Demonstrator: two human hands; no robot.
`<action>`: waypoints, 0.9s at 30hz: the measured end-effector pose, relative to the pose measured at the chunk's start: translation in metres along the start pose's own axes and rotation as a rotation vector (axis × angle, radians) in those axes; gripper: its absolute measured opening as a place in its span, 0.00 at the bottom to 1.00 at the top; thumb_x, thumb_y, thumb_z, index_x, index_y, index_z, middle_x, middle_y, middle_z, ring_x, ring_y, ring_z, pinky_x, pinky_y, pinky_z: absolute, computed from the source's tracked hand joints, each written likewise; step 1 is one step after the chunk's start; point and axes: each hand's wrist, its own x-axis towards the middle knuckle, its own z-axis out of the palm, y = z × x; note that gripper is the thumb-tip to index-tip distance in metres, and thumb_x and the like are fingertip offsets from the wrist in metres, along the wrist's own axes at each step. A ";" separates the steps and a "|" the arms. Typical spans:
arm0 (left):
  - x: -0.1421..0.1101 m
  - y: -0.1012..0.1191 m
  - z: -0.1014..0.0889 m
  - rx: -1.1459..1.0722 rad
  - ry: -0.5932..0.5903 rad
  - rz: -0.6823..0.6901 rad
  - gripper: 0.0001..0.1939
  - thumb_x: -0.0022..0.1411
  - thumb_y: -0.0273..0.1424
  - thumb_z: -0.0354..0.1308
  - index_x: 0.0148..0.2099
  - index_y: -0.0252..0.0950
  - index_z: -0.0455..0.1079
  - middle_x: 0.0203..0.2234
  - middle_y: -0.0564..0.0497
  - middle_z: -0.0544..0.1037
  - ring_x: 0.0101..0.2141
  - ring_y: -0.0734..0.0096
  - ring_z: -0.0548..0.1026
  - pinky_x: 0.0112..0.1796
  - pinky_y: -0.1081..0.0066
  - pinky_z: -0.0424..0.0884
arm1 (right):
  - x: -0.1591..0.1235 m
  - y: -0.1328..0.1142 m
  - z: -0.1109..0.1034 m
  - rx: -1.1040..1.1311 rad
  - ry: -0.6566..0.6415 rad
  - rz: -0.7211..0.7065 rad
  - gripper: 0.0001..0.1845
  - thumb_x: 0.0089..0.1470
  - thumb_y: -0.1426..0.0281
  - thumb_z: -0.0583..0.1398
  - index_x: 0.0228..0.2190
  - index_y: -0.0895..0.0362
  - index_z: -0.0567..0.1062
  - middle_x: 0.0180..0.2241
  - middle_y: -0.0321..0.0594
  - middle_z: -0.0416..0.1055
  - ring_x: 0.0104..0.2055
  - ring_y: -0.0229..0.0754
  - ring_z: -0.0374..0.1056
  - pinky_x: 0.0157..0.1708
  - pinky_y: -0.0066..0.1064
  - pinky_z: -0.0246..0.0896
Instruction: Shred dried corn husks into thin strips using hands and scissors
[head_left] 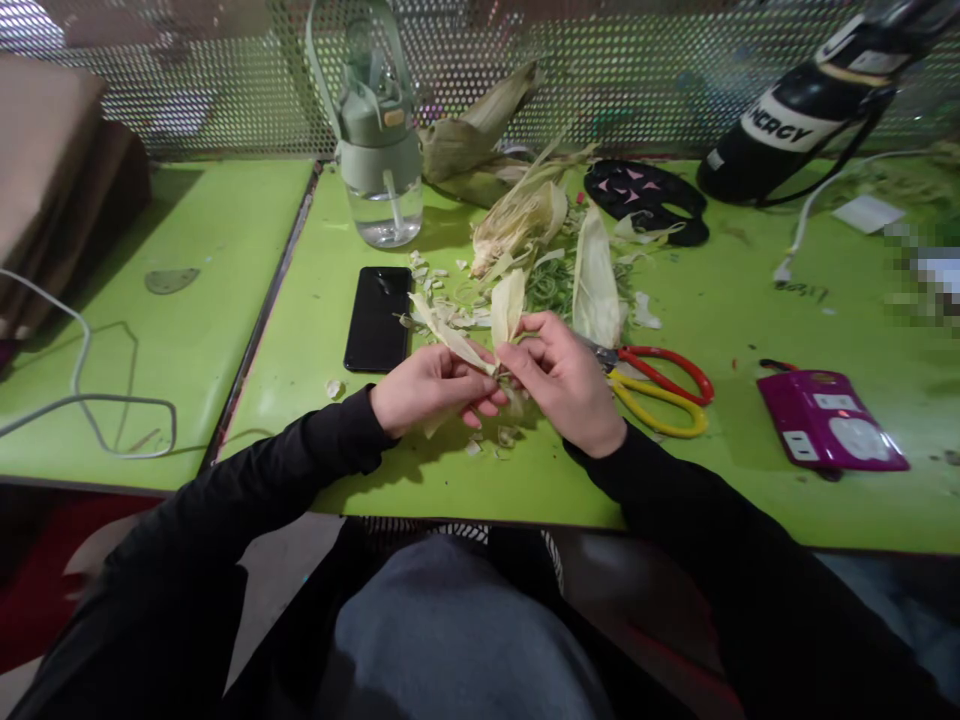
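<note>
Above the green table (420,470), my left hand (442,388) and my right hand (559,375) meet, their fingertips pinched around pale dried corn husk strips (507,305). One strip rises between the hands, while another slants up to the left over the left fingers. The spot where the strips join is partly hidden by my fingers. Just right of my right hand lie scissors (664,385) with a red and a yellow handle. Behind the hands are a frayed husk bundle (517,230), a broad loose husk (596,280) and green shredded strands (553,285).
A black phone (377,318) lies left of the husk scraps. Behind it stands a clear bottle with a green lid (382,160). A black eye mask (645,195), a black bottle (780,130), a purple power socket (832,420), and at far left brown cardboard (49,180) with a cable (79,370) are around.
</note>
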 end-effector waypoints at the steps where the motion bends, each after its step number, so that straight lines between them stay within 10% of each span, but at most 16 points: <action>1: 0.000 0.000 0.000 0.001 0.009 -0.006 0.06 0.59 0.21 0.58 0.40 0.31 0.65 0.26 0.50 0.79 0.24 0.78 0.76 0.23 0.80 0.70 | 0.001 0.000 -0.001 -0.019 -0.017 -0.009 0.13 0.60 0.55 0.57 0.36 0.52 0.65 0.21 0.29 0.63 0.21 0.35 0.59 0.21 0.30 0.53; 6: -0.001 0.001 0.002 0.041 0.014 0.014 0.06 0.59 0.20 0.57 0.40 0.29 0.68 0.25 0.52 0.77 0.21 0.82 0.73 0.22 0.81 0.69 | 0.005 0.000 -0.005 -0.098 -0.012 -0.079 0.14 0.57 0.57 0.61 0.27 0.54 0.68 0.27 0.34 0.68 0.28 0.37 0.63 0.29 0.31 0.61; 20: -0.001 -0.007 0.004 0.260 0.080 0.075 0.05 0.59 0.26 0.60 0.31 0.30 0.69 0.20 0.54 0.73 0.19 0.81 0.69 0.22 0.77 0.67 | 0.007 -0.001 -0.011 0.029 0.008 -0.059 0.20 0.54 0.54 0.63 0.42 0.54 0.73 0.39 0.40 0.72 0.38 0.42 0.68 0.38 0.35 0.65; 27: -0.002 -0.012 0.007 0.218 0.016 0.024 0.07 0.61 0.28 0.60 0.31 0.30 0.74 0.21 0.52 0.75 0.21 0.78 0.70 0.26 0.75 0.68 | 0.012 -0.004 -0.012 -0.055 -0.203 -0.066 0.19 0.57 0.52 0.59 0.37 0.55 0.75 0.37 0.40 0.72 0.37 0.43 0.68 0.37 0.36 0.64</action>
